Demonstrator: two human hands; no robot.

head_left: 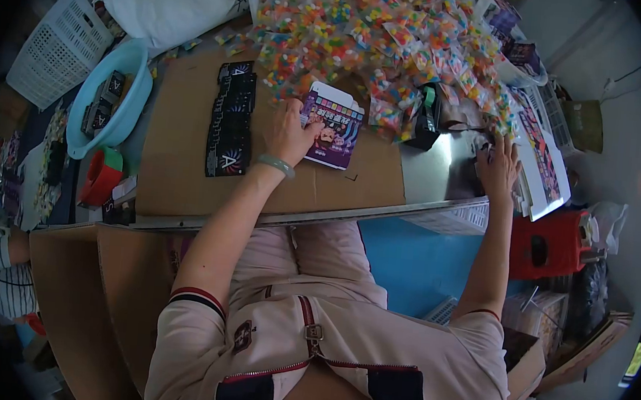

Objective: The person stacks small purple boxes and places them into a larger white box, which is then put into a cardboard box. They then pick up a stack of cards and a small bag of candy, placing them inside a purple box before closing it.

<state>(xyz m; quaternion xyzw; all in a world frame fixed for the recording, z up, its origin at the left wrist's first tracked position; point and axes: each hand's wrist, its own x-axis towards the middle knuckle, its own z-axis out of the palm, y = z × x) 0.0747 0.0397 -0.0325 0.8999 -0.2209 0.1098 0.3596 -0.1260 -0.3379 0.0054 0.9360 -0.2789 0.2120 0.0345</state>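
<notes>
My left hand grips a purple printed carton, thumb across its front. The carton's white top flap stands up, and it rests on or just over the brown cardboard sheet. To its left lies an overlapping column of black cards with white letters and patterns. My right hand reaches to the table's right side, fingers stretched out and thumb apart, beside a small dark item partly under it. A black tape dispenser with green tape stands between the hands.
A large heap of colourful candy packets covers the back. At left are a blue basin holding black packs, a white crate and a red tape roll. Printed sheets and a red stool stand right.
</notes>
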